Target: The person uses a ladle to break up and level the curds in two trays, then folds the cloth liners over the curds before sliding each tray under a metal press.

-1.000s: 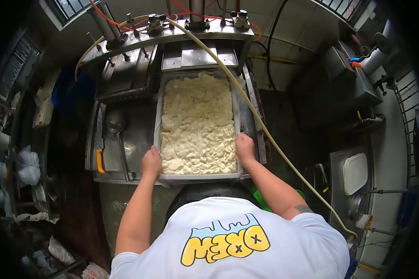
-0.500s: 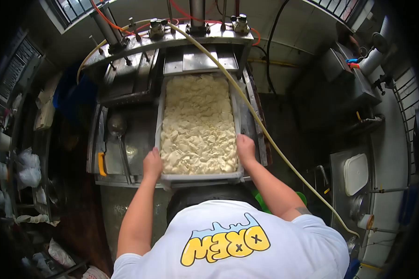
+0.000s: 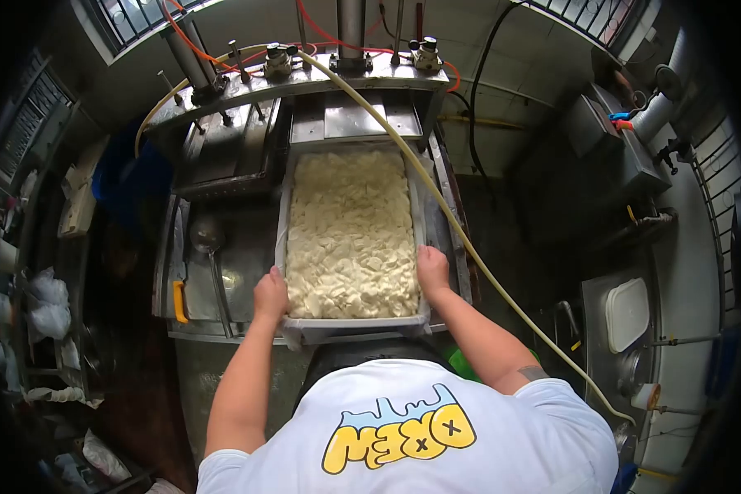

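In front of me is a long white rectangular tray [image 3: 356, 323], filled with pale, lumpy curds [image 3: 352, 239] and lined with thin cloth or film at its edges. My left hand [image 3: 272, 294] is closed on the near left side of the tray. On the opposite side, my right hand [image 3: 433, 272] grips the rim near the front corner. Both hands' fingertips are partly hidden against the walls. The far end of the tray lies close to the metal plate [image 3: 358, 118] of a press.
The press frame [image 3: 379, 74] with cylinders spans the back. A pale hose [image 3: 469, 247] crosses over the tray's right side. Left of it lie a metal ladle [image 3: 208, 237] and a yellow-handled knife [image 3: 179, 300]. A white lid [image 3: 627, 314] is at right.
The tray sits slightly nearer to me, with both hands still on its sides. The curds have shifted and settled into a flatter, more even surface.
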Demonstrator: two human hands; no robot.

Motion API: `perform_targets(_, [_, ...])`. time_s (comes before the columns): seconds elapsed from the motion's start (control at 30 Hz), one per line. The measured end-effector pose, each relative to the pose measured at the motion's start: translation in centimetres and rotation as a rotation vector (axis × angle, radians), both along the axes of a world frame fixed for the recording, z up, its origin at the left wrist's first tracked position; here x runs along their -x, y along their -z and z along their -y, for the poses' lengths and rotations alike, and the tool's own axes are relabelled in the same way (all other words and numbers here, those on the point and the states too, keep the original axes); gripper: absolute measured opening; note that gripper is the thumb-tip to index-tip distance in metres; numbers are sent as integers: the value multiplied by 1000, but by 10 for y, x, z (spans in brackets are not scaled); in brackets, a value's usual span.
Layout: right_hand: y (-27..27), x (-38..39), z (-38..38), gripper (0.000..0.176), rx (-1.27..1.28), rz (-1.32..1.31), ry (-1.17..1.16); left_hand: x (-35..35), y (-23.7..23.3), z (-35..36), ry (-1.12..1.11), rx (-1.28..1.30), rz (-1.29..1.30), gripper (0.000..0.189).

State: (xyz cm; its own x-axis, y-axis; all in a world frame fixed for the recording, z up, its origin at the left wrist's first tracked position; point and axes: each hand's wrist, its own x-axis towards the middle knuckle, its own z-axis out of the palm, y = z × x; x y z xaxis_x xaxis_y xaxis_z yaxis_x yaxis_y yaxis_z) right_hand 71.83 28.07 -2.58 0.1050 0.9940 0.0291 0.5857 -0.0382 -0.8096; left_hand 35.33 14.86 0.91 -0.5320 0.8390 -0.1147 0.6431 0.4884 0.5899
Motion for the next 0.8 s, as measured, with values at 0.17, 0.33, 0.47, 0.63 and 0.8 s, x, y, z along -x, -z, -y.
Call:
perform_targets(0.17, [2,-8,19,41,-17,-12,-9,-5,14,23,-11,3,-51,65])
perform_targets(0.33, [12,-6,-7,41,-3,87,-18,7,6,-8,-19,39,44,64])
perform_targets(0.47, [29,-28,6,45,306,-579,-60,13,11,18,-71,-69,273,68])
perform_targets(0.63, [43,-54,43,42,732,-855,42,23,26,63,-365,84,1069,55])
perform_targets(0.8, [15,-57,50,38,1019,-814,7,5,-45,96,-84,-185,801,34])
